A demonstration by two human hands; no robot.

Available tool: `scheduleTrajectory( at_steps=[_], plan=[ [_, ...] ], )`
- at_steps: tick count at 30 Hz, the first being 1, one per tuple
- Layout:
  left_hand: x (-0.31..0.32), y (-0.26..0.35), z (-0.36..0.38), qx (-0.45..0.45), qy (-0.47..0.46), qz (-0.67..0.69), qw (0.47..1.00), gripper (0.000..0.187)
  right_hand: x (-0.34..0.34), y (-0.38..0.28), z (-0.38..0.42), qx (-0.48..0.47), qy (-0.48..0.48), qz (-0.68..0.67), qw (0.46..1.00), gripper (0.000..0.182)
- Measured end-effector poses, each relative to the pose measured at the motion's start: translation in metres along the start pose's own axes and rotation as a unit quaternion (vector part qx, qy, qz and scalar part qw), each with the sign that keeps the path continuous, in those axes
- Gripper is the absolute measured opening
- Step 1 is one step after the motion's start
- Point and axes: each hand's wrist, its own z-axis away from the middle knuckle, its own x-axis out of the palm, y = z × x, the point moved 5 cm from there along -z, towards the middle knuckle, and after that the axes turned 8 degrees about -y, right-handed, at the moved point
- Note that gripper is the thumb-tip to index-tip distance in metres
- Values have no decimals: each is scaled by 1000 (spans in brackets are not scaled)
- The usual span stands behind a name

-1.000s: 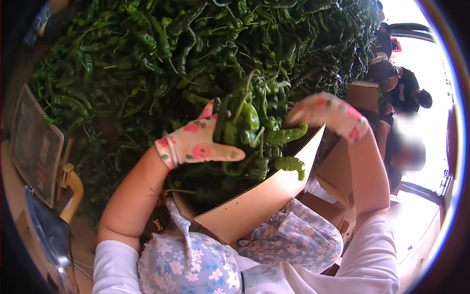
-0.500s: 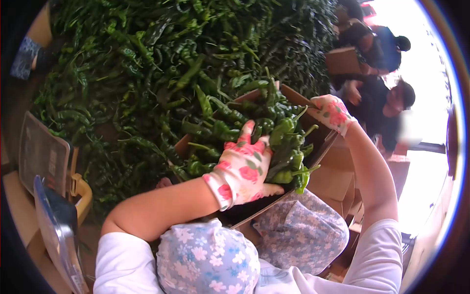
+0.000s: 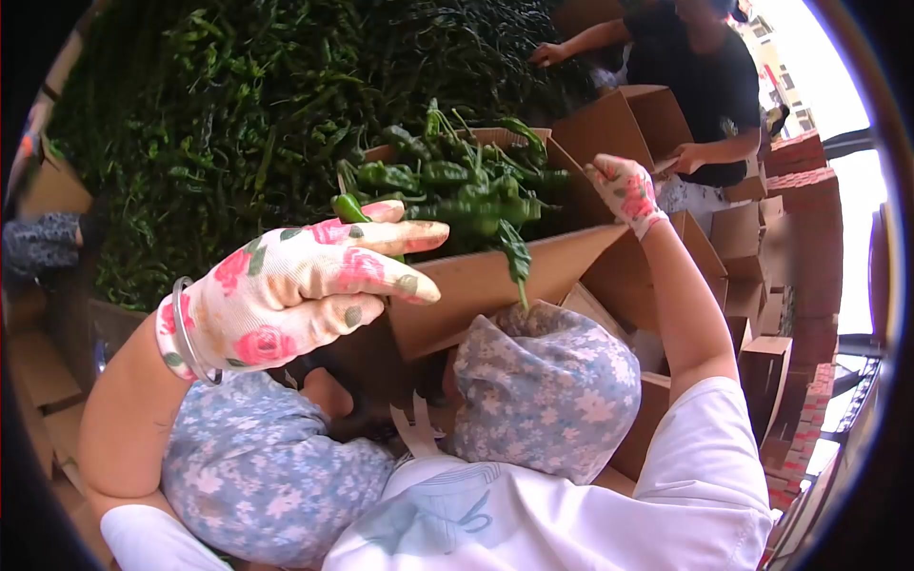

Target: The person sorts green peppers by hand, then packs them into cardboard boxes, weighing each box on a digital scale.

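Fingers of our left hand [image 3: 295, 290], in its rose-printed fabric glove, are lying spread and flat, gripping nothing, tips pointing toward the near wall of the brown cardboard box [image 3: 476, 285]. We are seeing the heaped long green peppers [image 3: 457, 186] just beyond those fingertips, most lying lengthwise across the box. Our right hand [image 3: 624, 190], similarly gloved, is curling on the box's far corner; how firmly, we cannot tell. Half a second ago our left palm was pressing on the peppers; now it is hovering clear.
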Motion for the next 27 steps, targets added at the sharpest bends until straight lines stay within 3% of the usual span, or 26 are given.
scheduleTrajectory(
  at_steps=[1, 2, 3, 4, 5, 6, 7, 8, 9, 10, 11, 12, 13, 14, 15, 16, 18, 19, 21, 22, 23, 24, 25, 27],
  plan=[
    [0, 4, -11, -19, -36, 21, 999, 25, -5, -3, 0, -13, -9, -81, 997, 17],
    [-5, -6, -20, -19, 24, 145, 989, 25, 2, -1, 0, -5, -32, -139, 990, 17],
    [-14, -23, -28, -38, 87, 163, 982, 25, 10, 0, 0, 3, -57, -197, 979, 16],
    [-24, -40, -35, -54, 149, 182, 970, 25, 17, 6, 4, 63, -159, -297, 939, 23],
    [-28, -58, -43, -73, 229, 194, 951, 24, 20, 10, 9, 62, -149, -308, 938, 23],
    [-37, -96, -48, -153, 311, 130, 929, 28, 19, 12, 12, 51, -124, -282, 950, 29],
    [-44, -127, -50, -163, 359, -45, 918, 40, 18, 12, 16, 41, -100, -253, 961, 35],
    [-45, -127, -48, -321, 328, -326, 827, 57, 19, 13, 20, 109, -165, -230, 953, 48],
    [-47, -140, -44, -474, 267, -297, 785, 71, 18, 15, 25, 151, -152, -195, 957, 43],
    [-43, -166, -37, -565, 163, -235, 774, 71, 21, 17, 27, 157, -189, -177, 953, 40],
    [-33, -178, -39, -597, 73, -204, 773, 65, 22, 17, 28, 161, -224, -157, 948, 38],
    [-22, -180, -33, -583, 68, -123, 801, 56, 12, 13, 32, 135, -176, -95, 970, 31],
    [-24, -183, -29, -556, 16, -174, 812, 48, 7, 18, 37, 140, -178, -102, 969, 31],
    [-18, -156, -27, -581, 19, -116, 805, 42, 2, 21, 42, 113, -177, -105, 972, 29],
    [-16, -140, -18, -575, 40, -128, 807, 45, -8, 24, 43, 84, -168, -105, 977, 26],
    [-24, -142, -5, -502, 42, -179, 845, 46, -19, 23, 53, 78, -128, -129, 980, 25],
    [-37, -77, -8, -538, 80, -263, 797, 44, -36, 26, 84, 91, -99, -184, 974, 23],
    [-49, -54, -4, -466, 104, -265, 838, 41, -43, 25, 94, 86, -71, -202, 973, 22],
    [-67, -32, 2, -440, 212, -207, 848, 38, -19, 12, 104, 145, 5, -345, 927, 21],
    [-66, -27, -9, -411, 179, -314, 837, 36, 11, 0, 96, 105, 33, -272, 956, 22],
    [-70, -27, -27, -368, 150, -421, 815, 34, 30, 2, 87, 107, 46, -288, 951, 22],
    [-98, -24, -22, -379, 178, -470, 777, 30, 25, 12, 88, 133, 46, -366, 920, 21],
    [-109, -1, -31, -375, 167, -468, 783, 34, 21, 21, 89, 159, 44, -444, 881, 21],
    [-114, 35, -51, -339, 169, -457, 805, 35, -10, 18, 108, 139, 111, -487, 855, 19]
  ],
)
